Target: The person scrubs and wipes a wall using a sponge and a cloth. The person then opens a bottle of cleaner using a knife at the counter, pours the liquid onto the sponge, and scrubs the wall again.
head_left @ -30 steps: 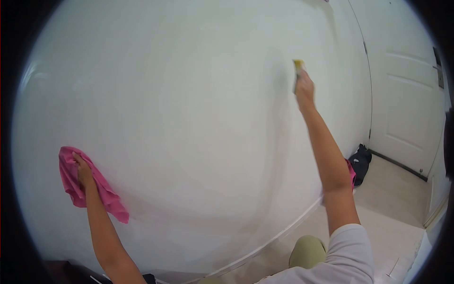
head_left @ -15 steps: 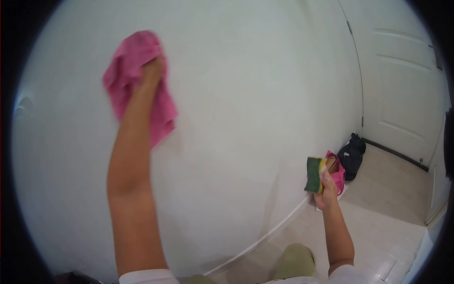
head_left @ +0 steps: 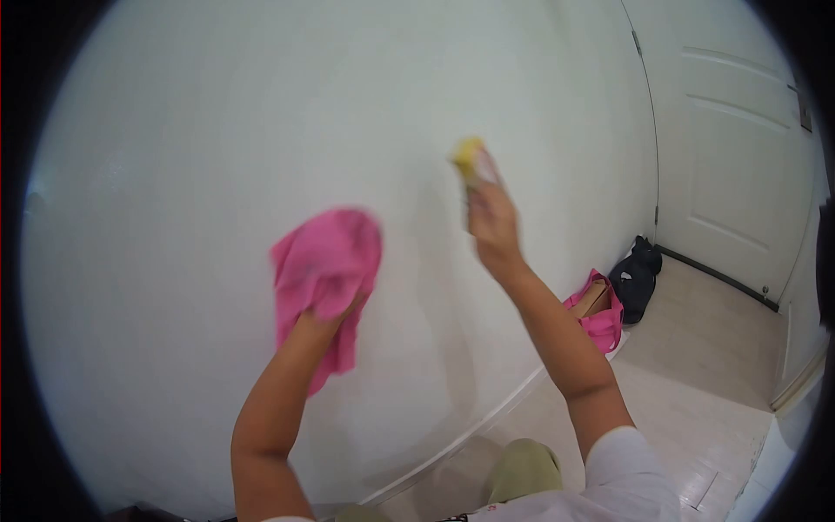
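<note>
A pink cloth (head_left: pixel 323 261) lies bunched against the white wall (head_left: pixel 217 157), left of the middle. My left hand (head_left: pixel 341 311) is closed on it, mostly covered by its folds. Higher up and to the right, my right hand (head_left: pixel 492 213) grips a sponge (head_left: pixel 470 160) at the wall. The sponge's yellow side shows, slightly blurred, at the top of my fingers. Whether the sponge touches the wall I cannot tell.
A pink bag (head_left: pixel 604 329) with something brown in it stands on the floor by the wall's foot, beside a black bag (head_left: pixel 635 283). Behind them is a white door (head_left: pixel 739 165). My knee (head_left: pixel 526 470) shows at the bottom.
My left hand has moved down and right with the pink cloth since half a second ago. My right hand has risen and moved left from near the bags, still holding the sponge.
</note>
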The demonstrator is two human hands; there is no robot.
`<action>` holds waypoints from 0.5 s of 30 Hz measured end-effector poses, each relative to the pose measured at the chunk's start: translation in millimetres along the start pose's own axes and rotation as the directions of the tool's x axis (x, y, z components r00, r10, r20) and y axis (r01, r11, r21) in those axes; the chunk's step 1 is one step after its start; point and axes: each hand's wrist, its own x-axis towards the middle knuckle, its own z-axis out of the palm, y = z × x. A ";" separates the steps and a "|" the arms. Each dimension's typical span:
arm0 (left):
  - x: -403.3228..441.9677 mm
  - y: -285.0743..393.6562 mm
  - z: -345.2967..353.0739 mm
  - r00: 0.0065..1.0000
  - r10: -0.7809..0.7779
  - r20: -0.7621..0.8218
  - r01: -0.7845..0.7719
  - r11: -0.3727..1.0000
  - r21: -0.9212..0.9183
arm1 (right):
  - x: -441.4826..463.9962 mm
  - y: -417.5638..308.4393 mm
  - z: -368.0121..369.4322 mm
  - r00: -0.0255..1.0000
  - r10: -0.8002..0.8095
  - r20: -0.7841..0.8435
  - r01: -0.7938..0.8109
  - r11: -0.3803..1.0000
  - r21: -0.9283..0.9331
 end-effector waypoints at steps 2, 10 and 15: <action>-59.0 -1.1 -58.4 0.942 -0.324 0.084 0.262 0.870 0.417 | 36.5 -18.2 53.2 0.941 -0.336 0.026 0.335 0.924 -0.181; -164.6 -38.9 -140.2 0.925 -0.241 -0.295 0.381 0.574 0.725 | 177.3 25.0 136.0 0.713 -0.701 0.009 0.632 0.638 -0.440; -169.6 -44.3 -138.2 0.876 -0.286 -0.387 0.481 0.479 0.734 | 234.3 35.5 90.7 0.962 -0.222 -0.160 0.162 0.933 -0.320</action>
